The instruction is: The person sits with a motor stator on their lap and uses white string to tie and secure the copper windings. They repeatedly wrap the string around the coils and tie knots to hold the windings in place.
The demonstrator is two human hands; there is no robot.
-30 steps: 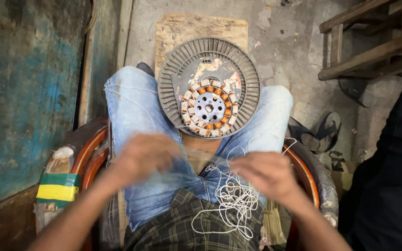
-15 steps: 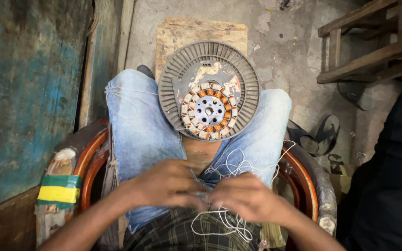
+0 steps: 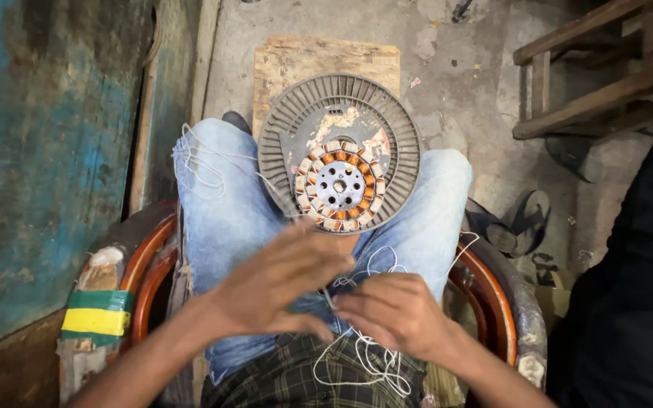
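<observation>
Our left hand (image 3: pixel 281 283) is spread, fingers loose, touching white string (image 3: pixel 364 355); our right hand (image 3: pixel 394 313) pinches that string — a tangled heap in the lap, just below the grey stator (image 3: pixel 339 151) resting on the knees.

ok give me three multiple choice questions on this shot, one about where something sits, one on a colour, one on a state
1. Where does the round grey motor disc rest?
A. on the wooden stool
B. against the person's knees
C. on the blue wall

2. What colour are the windings around the disc's hub?
A. orange
B. green
C. purple

3. How is the white string in the lap?
A. wound tight on a spool
B. in a loose tangle
C. cut into short straight pieces

Answers: 1 B, the disc leans between the two jeans-clad knees. 2 A, orange coils ring the grey hub. 3 B, loops trail loosely below the left hand and right hand.
</observation>
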